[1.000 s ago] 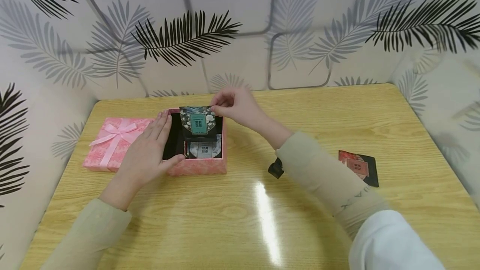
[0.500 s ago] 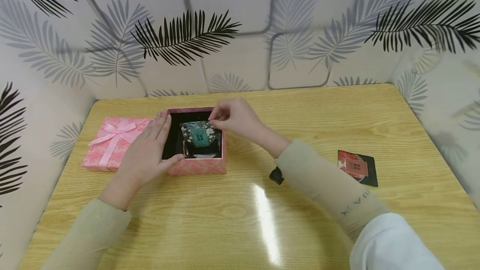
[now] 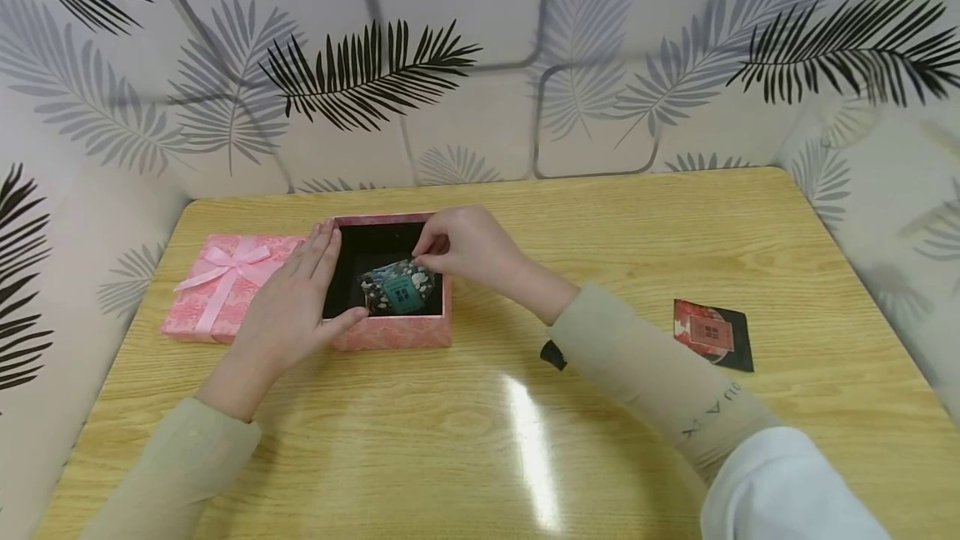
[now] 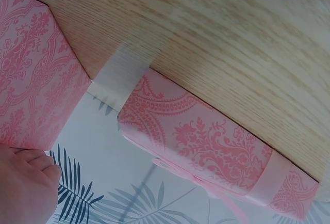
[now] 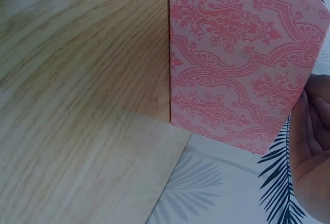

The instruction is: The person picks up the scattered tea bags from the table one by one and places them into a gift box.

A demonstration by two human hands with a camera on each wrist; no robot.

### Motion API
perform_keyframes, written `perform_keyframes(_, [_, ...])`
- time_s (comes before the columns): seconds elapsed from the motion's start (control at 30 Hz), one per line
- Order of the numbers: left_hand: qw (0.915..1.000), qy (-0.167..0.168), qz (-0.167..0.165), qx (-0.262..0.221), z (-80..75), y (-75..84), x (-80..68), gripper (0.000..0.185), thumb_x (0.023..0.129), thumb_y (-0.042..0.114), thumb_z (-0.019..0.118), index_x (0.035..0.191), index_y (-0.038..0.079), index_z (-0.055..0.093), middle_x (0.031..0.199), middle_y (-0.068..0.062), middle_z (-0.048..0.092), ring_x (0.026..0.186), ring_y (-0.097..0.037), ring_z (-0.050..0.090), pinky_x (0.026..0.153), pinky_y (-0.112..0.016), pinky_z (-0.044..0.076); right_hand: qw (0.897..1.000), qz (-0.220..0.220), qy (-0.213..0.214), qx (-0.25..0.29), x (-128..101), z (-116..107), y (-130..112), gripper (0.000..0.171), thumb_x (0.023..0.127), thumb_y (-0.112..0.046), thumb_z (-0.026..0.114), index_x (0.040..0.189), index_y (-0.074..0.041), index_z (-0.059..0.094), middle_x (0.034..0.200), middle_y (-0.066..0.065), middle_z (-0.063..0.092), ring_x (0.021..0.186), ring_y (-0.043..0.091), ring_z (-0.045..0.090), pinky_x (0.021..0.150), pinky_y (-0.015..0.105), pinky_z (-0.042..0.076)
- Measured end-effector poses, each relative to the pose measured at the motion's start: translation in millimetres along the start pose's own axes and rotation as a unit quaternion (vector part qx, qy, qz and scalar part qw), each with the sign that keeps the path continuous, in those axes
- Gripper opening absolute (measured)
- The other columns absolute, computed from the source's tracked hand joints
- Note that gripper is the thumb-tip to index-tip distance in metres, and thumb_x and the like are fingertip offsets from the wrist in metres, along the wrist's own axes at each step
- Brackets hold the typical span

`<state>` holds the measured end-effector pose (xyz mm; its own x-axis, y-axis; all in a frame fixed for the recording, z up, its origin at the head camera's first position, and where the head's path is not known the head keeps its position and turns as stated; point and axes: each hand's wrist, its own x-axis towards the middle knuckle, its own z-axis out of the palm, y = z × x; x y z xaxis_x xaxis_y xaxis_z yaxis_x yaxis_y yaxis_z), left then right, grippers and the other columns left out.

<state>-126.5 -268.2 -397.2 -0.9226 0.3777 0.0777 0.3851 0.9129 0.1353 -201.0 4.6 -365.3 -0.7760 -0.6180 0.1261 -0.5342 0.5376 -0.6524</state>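
A pink patterned box [image 3: 393, 333] with a black inside stands uncovered on the table, left of the middle. My left hand [image 3: 288, 311] rests on its left side, fingers straight along the left rim and thumb at the front rim. Inside the box, my right hand [image 3: 472, 248] pinches the upper right corner of a dark floral tea sachet [image 3: 401, 288] with a green label. The sachet lies low in the right part of the box, tilted. It covers the white-labelled sachet seen there earlier. In the right wrist view the box wall [image 5: 237, 64] hides the fingertips.
Left of the box lies its pink lid [image 3: 225, 290] with a ribbon bow, partly behind my left hand. A red and black sachet [image 3: 712, 334] lies on the right of the table [image 3: 420, 457]. A small black object [image 3: 553, 355] sits beside my right sleeve. A leaf-patterned wall borders the table.
My right hand has moved down and slightly left, lowering the green-labelled sachet from above the rim into the box. The sachet now covers the white-labelled one. My left hand has stayed in place.
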Motion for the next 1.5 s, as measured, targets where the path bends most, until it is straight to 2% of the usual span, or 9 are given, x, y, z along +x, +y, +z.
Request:
perform_keyframes(0.13, [1.0, -0.001, 0.001, 0.001, -0.2, -0.1, 0.5, 0.103, 0.1, 0.059, 0.061, 0.168, -0.005, 0.017, 0.177, -0.023, 0.016, 0.165, -0.041, 0.02, 0.131, -0.058, 0.028, 0.999, -0.014, -0.006, -0.039, 1, 0, -1, 0.008, 0.096, -0.014, 0.08, 0.1, -0.009, 0.084, 0.1, 0.005, 0.082, 0.089, 0.016, 0.077, 0.084, 0.027, 0.063])
perform_keyframes(0.23, [1.0, -0.002, 0.0, 0.002, -0.4, 0.1, 0.6, 0.103, 0.1, 0.059, 0.061, 0.168, -0.005, 0.017, 0.177, -0.023, 0.016, 0.165, -0.041, 0.02, 0.131, -0.058, 0.028, 0.999, -0.013, -0.003, -0.031, 0, -1, -1, 0.009, 0.096, -0.013, 0.079, 0.103, -0.008, 0.084, 0.1, 0.005, 0.082, 0.09, 0.016, 0.077, 0.085, 0.027, 0.063])
perform_keyframes(0.43, [1.0, -0.001, 0.001, -0.001, 0.2, 1.3, 0.7, 0.103, 0.099, 0.057, 0.063, 0.167, -0.005, 0.017, 0.177, -0.023, 0.015, 0.165, -0.041, 0.019, 0.132, -0.057, 0.027, 0.999, 0.004, 0.01, 0.043, -4, -2, 2, 0.014, 0.096, -0.013, 0.08, 0.106, -0.004, 0.083, 0.1, 0.008, 0.082, 0.089, 0.019, 0.076, 0.083, 0.028, 0.062])
perform_keyframes(0.63, [1.0, 0.002, 0.002, 0.001, 2.8, 1.4, 0.1, 0.104, 0.099, 0.058, 0.063, 0.167, -0.005, 0.019, 0.177, -0.023, 0.015, 0.165, -0.041, 0.02, 0.132, -0.057, 0.028, 0.991, 0.035, 0.041, 0.121, -12, -8, 10, 0.014, 0.095, -0.012, 0.081, 0.106, -0.004, 0.083, 0.104, 0.009, 0.082, 0.088, 0.02, 0.076, 0.081, 0.027, 0.062])
perform_keyframes(0.9, [1.0, -0.002, -0.004, 0.001, 3.4, 1.9, -1.3, 0.104, 0.098, 0.055, 0.065, 0.167, -0.005, 0.018, 0.177, -0.023, 0.016, 0.165, -0.042, 0.02, 0.132, -0.058, 0.027, 0.982, 0.053, 0.081, 0.162, -27, -28, 24, 0.015, 0.094, -0.009, 0.081, 0.107, -0.002, 0.081, 0.103, 0.014, 0.081, 0.087, 0.021, 0.075, 0.08, 0.027, 0.062])
perform_keyframes(1.17, [1.0, -0.003, -0.002, 0.003, 3.0, 1.6, -0.7, 0.104, 0.098, 0.056, 0.064, 0.167, -0.005, 0.018, 0.177, -0.023, 0.016, 0.165, -0.042, 0.019, 0.132, -0.058, 0.027, 0.978, 0.076, 0.101, 0.168, -56, -58, 41, 0.015, 0.095, -0.008, 0.079, 0.108, 0.0, 0.08, 0.106, 0.017, 0.08, 0.083, 0.006, 0.071, 0.077, 0.019, 0.059])
perform_keyframes(1.5, [1.0, -0.003, -0.002, 0.005, 1.6, 1.1, -1.1, 0.103, 0.099, 0.057, 0.063, 0.168, -0.004, 0.016, 0.177, -0.023, 0.015, 0.165, -0.041, 0.019, 0.132, -0.058, 0.027, 0.98, 0.102, 0.111, 0.129, -97, -97, 66, 0.018, 0.098, -0.01, 0.076, 0.113, 0.001, 0.078, 0.111, 0.018, 0.079, 0.085, -0.002, 0.07, 0.079, 0.015, 0.057])
